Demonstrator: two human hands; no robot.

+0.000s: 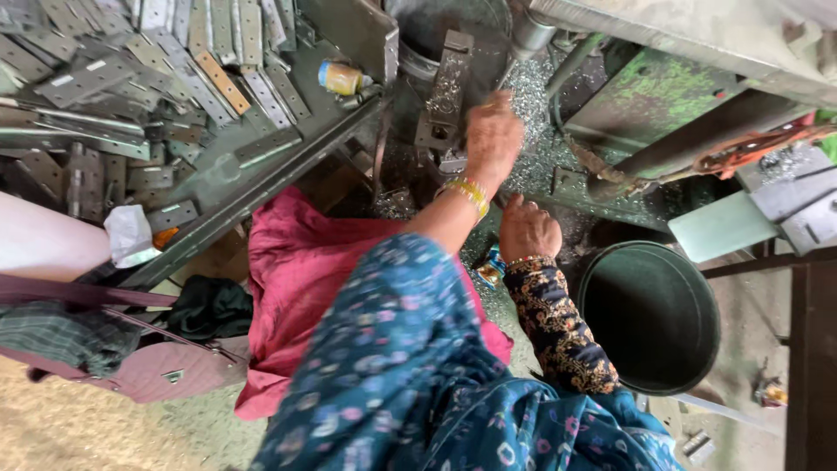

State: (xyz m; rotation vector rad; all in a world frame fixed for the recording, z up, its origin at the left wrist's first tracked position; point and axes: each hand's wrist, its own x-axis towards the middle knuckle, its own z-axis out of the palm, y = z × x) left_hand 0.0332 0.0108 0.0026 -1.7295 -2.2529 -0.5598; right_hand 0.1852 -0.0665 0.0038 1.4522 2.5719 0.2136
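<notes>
Head camera looks down over my blue flowered sleeve to a workbench strewn with metal shavings (532, 113). My left hand (493, 139) is raised at the machine, fingers curled toward the perforated metal bracket (449, 87) that stands upright in the press; the hand is blurred, so I cannot tell whether the fingers grip it or only touch it. A yellow bangle (469, 194) sits on that wrist. My right hand (526, 228) rests lower, knuckles up and fingers folded under on the bench edge, just beside the left forearm; whether it holds anything I cannot tell. Its dark sleeve has a gold pattern. To the right of it stands a dark green bucket (654, 314), open and near my elbow. On the left a sloped grey tray (253, 170) carries a heap of flat metal hinge plates (166, 61), with a small yellow-capped bottle (342, 78) at its upper end. A pink cloth (301, 270) lies below the tray, and a pink quilted bag (166, 371) lies farther left on the floor
</notes>
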